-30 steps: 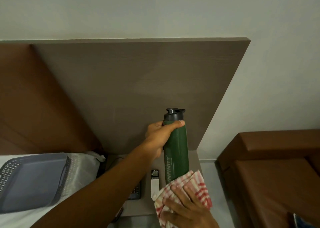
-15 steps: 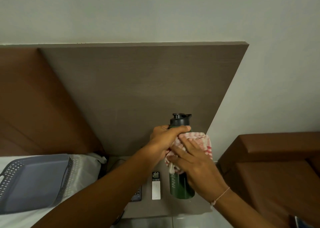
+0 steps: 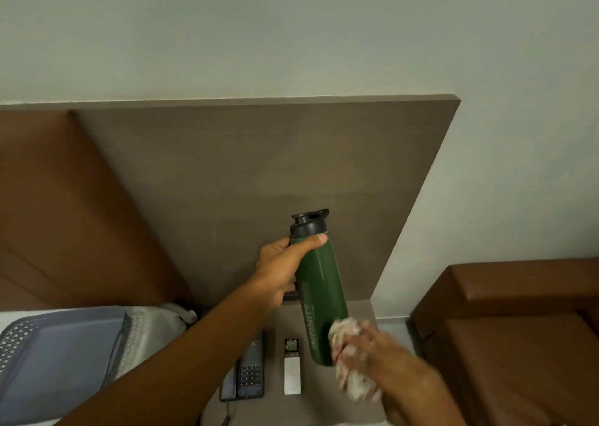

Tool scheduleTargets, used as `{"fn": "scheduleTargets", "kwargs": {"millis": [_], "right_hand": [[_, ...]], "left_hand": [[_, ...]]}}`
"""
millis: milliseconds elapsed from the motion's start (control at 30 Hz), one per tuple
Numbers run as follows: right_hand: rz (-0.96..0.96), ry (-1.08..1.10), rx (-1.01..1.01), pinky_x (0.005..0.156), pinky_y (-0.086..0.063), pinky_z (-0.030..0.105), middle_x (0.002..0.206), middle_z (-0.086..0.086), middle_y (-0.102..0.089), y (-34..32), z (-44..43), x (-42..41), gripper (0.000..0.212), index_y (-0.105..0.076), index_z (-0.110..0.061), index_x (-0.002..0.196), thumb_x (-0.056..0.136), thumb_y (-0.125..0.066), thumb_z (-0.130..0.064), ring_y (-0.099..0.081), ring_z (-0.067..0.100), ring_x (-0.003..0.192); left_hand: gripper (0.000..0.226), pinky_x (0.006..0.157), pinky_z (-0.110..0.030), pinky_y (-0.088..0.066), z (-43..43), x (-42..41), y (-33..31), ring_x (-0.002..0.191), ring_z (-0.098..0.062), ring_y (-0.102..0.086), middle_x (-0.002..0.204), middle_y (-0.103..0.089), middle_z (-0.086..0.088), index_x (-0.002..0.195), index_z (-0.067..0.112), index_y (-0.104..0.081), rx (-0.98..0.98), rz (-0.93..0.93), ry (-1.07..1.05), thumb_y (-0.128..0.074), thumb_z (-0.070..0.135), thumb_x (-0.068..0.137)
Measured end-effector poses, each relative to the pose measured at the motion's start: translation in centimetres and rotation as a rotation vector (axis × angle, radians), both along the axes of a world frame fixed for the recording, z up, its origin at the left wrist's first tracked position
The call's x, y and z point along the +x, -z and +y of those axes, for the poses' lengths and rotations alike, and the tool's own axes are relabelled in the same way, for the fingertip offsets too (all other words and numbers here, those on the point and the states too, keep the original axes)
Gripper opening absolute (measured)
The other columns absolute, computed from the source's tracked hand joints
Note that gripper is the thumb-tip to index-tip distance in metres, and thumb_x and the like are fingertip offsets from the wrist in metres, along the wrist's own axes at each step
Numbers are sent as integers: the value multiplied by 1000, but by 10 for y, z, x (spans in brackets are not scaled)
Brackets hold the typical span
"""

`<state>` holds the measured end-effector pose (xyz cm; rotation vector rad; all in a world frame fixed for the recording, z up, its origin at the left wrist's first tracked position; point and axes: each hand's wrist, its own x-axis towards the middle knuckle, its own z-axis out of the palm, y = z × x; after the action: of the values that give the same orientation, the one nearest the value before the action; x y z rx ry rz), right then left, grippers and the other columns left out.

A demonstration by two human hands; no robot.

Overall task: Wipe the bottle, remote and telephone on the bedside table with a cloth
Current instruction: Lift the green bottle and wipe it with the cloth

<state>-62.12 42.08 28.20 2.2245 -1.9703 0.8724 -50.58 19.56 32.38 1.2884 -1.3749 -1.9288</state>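
Note:
My left hand (image 3: 281, 268) grips a dark green bottle (image 3: 319, 291) with a black cap just under its neck and holds it tilted above the bedside table (image 3: 324, 403). At the bottle's lower right side my right hand (image 3: 382, 365), blurred by motion, presses a bunched red-and-white checked cloth (image 3: 351, 360) against it. A white remote (image 3: 292, 369) lies flat on the table just left of the bottle's base. Further left lies a dark telephone (image 3: 248, 372) with a keypad, partly hidden by my left forearm.
A grey-brown headboard panel (image 3: 259, 166) rises behind the table. A grey perforated basket (image 3: 55, 360) sits on the bed at the left. A brown leather sofa (image 3: 518, 322) stands at the right, with a strip of floor between it and the table.
The cloth and my right hand have slid down from the bottle's neck to its lower end. The bottle now leans with its base toward me and its cap is uncovered.

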Motion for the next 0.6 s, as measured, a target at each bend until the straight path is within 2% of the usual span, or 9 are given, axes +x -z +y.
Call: {"fn": "scheduleTargets", "kwargs": {"millis": [67, 133, 200, 333, 400, 467, 500, 533, 600], "right_hand": [[-96, 73, -28, 100, -46, 40, 148, -11, -43, -22, -2, -22, 89, -48, -39, 136, 66, -75, 8, -38, 12, 137], [-215, 175, -119, 101, -46, 35, 145, -13, -45, -43, -20, -31, 59, -52, -37, 133, 84, -64, -7, -43, 10, 133], [-223, 186, -127, 99, -47, 38, 144, -6, -47, -55, -42, -24, 42, -57, -31, 129, 88, -56, -21, -45, 15, 132], [-225, 185, -18, 103, -41, 50, 148, -3, -40, -34, -46, 5, 53, -58, -34, 128, 83, -68, -7, -30, 20, 141], [-66, 97, -15, 109, -33, 50, 149, -4, -39, -13, -33, 13, 56, -53, -39, 126, 79, -67, -11, -24, 23, 143], [187, -72, 26, 116, -20, 45, 146, -5, -41, 6, -17, 17, 55, -49, -42, 123, 76, -72, -26, -17, 24, 144], [296, -119, 47, 117, -13, 40, 146, -5, -42, 14, -10, 19, 49, -47, -43, 123, 79, -67, -39, -15, 24, 144], [319, -139, 100, 117, -11, 35, 149, -6, -41, 19, -5, 19, 47, -44, -42, 125, 81, -57, -52, -15, 23, 144], [328, -108, 188, 114, -16, 27, 156, -7, -23, 20, 7, 13, 56, -39, -37, 128, 80, -37, -66, -10, 20, 146]], "left_hand": [[34, 66, -31, -63, 3, 0, 0, 77, -14, -78, 86, -82, 2, 93, 22, -79, -10, 11, 38, -88, 42, 67], [37, 72, -36, -63, 9, -3, 1, 80, -16, -79, 89, -82, 0, 95, 23, -79, -11, 8, 83, -88, 46, 67], [41, 72, -36, -62, 16, -8, 0, 83, -17, -79, 92, -82, 0, 97, 25, -79, -10, 1, 133, -86, 49, 66], [48, 77, -40, -63, 15, -8, 0, 89, -20, -78, 95, -82, -2, 97, 26, -80, 1, 31, 142, -86, 55, 60], [53, 75, -40, -63, 6, -2, 1, 90, -20, -78, 96, -81, -1, 98, 24, -79, 12, 48, 106, -87, 55, 56], [53, 70, -40, -63, -3, 4, 1, 88, -21, -78, 95, -82, -2, 97, 22, -79, 33, 70, 72, -87, 53, 54], [52, 68, -39, -63, -8, 7, 0, 87, -21, -78, 94, -82, -2, 96, 22, -79, 33, 80, 61, -87, 53, 54], [52, 65, -38, -63, -12, 9, -1, 86, -21, -79, 94, -81, -2, 96, 21, -79, 28, 92, 55, -86, 53, 55], [55, 63, -35, -62, -18, 11, -5, 86, -19, -78, 95, -81, -3, 100, 21, -76, 10, 92, 51, -83, 54, 56]]}}
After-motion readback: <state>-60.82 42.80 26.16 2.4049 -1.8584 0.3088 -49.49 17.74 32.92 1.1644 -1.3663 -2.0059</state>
